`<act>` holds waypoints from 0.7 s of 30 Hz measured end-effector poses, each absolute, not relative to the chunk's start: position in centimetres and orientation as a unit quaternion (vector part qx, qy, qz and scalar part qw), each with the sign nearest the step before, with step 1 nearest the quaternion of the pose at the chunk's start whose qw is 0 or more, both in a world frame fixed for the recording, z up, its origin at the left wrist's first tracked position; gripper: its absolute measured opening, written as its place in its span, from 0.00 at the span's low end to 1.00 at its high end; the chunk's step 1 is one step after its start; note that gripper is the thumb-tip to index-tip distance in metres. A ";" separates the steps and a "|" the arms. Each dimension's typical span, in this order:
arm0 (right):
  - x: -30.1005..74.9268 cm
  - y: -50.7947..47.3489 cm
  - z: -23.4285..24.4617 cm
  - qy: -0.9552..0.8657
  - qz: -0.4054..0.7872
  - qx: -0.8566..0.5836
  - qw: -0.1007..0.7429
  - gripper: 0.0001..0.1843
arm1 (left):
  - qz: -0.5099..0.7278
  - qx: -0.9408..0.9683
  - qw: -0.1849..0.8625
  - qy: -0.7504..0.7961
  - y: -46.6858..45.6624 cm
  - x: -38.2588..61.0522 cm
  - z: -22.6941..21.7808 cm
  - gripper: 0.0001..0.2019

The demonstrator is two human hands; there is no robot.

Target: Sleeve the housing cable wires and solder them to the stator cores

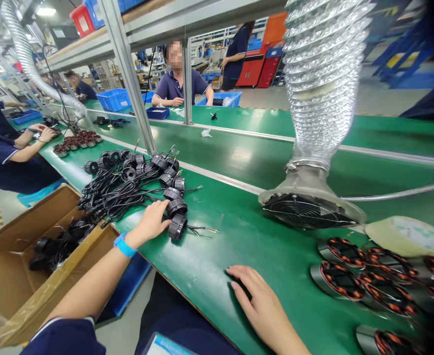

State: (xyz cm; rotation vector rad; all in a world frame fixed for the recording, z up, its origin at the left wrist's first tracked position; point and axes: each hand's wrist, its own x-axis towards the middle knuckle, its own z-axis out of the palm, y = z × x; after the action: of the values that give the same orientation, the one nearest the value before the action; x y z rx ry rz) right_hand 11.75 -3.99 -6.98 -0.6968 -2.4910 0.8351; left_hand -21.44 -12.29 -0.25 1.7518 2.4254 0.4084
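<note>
My left hand (pixel 153 220) reaches out over the green bench (pixel 217 256), fingers spread, its tips touching a black round part (pixel 177 227) at the near end of a pile of black corded parts (pixel 128 185). A blue band circles that wrist. My right hand (pixel 258 301) lies flat on the bench near the front edge, fingers stretched out, holding nothing. To its right lie several wound copper-coil stators (pixel 353 281).
A ribbed silver duct with a fan hood (pixel 309 197) hangs over the bench. An open cardboard box (pixel 35 266) with more black parts stands at the left. A person's arms (pixel 28 148) work at far left; another person (pixel 176 84) sits across the conveyor. Blue bins stand behind.
</note>
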 end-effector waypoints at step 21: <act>11.7 -3.5 -5.9 -0.868 0.378 -0.279 0.158 0.15 | 0.463 0.499 0.187 0.708 -7.1 -31.3 2.7 0.16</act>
State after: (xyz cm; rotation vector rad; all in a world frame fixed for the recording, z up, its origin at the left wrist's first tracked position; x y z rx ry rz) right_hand 11.68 -3.54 -5.93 -0.7977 -2.4836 1.0821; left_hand -31.31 -7.14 2.68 1.4061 1.9929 1.3032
